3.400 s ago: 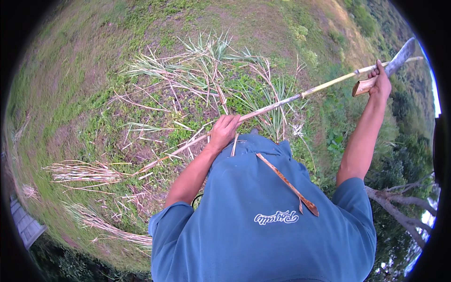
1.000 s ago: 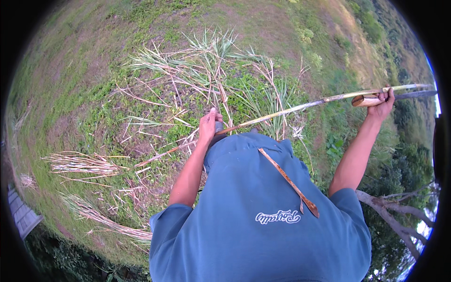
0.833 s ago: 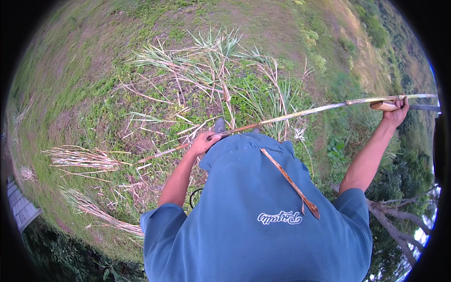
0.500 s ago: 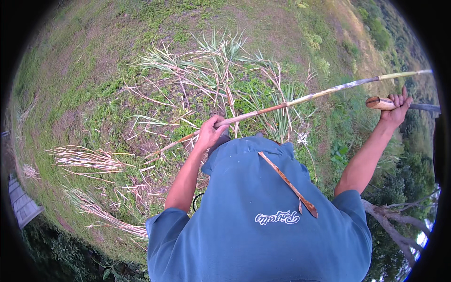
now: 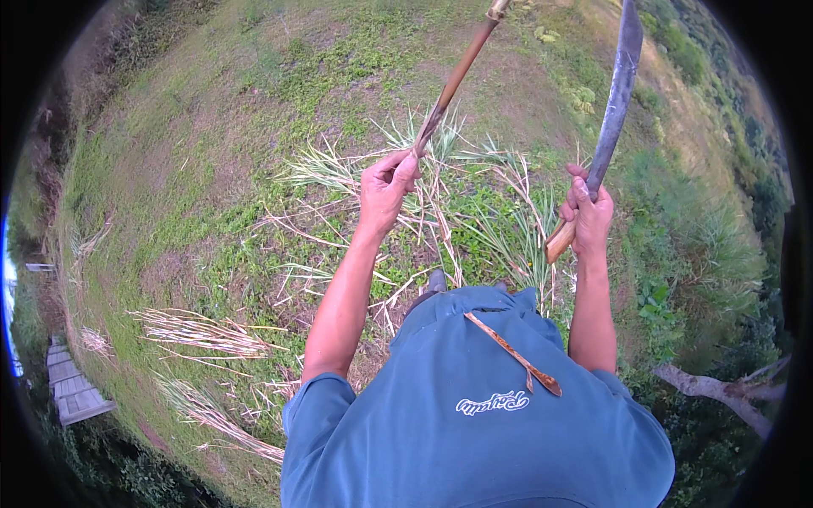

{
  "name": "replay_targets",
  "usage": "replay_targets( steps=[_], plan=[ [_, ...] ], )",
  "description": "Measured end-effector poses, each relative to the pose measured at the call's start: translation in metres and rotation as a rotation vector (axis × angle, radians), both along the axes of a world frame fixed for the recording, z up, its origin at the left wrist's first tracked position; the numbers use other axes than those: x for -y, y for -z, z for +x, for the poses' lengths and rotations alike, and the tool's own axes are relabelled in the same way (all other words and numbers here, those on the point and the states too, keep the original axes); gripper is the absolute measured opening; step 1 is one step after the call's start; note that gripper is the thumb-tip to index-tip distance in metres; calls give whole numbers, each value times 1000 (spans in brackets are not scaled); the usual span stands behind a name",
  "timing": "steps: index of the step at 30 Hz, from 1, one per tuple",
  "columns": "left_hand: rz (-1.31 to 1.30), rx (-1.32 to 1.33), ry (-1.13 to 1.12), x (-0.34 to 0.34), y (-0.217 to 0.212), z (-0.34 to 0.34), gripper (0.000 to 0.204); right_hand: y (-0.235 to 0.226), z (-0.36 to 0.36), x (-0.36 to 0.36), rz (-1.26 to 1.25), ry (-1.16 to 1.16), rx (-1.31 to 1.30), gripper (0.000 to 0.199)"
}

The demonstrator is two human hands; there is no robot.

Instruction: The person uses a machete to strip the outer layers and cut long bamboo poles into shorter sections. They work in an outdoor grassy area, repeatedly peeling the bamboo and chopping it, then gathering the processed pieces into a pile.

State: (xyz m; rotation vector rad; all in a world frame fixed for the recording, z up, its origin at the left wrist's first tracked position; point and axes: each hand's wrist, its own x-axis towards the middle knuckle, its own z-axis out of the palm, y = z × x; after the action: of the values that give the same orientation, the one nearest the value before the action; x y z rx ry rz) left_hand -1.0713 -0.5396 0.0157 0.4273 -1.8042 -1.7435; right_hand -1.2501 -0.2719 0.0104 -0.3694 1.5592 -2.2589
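A cane stalk (image 5: 461,74) slants away in front of the person, its near end pinched in the left hand (image 5: 386,191). To its right, the right hand (image 5: 591,218) grips a big knife (image 5: 616,103) by its handle. Long leaves (image 5: 326,169) lie on the grass (image 5: 195,161); a brown strip (image 5: 511,350) rests on the shirt (image 5: 474,453).

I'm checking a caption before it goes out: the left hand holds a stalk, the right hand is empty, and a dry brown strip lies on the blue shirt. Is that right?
Not quite: the right hand is not empty. The head view shows it holding a machete. The left hand does hold a stalk, and a dry brown strip lies on the blue shirt.
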Motion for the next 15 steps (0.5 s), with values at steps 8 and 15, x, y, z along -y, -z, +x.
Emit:
replay_targets(
  steps=[8,15],
  plan=[
    [5,-227,-166,16,-149,-39,33,-23,4,24,-78,-120,-15,34],
    [62,-466,-122,39,-238,-37,31,-9,15,17,-47,-136,37,36]
  ],
)
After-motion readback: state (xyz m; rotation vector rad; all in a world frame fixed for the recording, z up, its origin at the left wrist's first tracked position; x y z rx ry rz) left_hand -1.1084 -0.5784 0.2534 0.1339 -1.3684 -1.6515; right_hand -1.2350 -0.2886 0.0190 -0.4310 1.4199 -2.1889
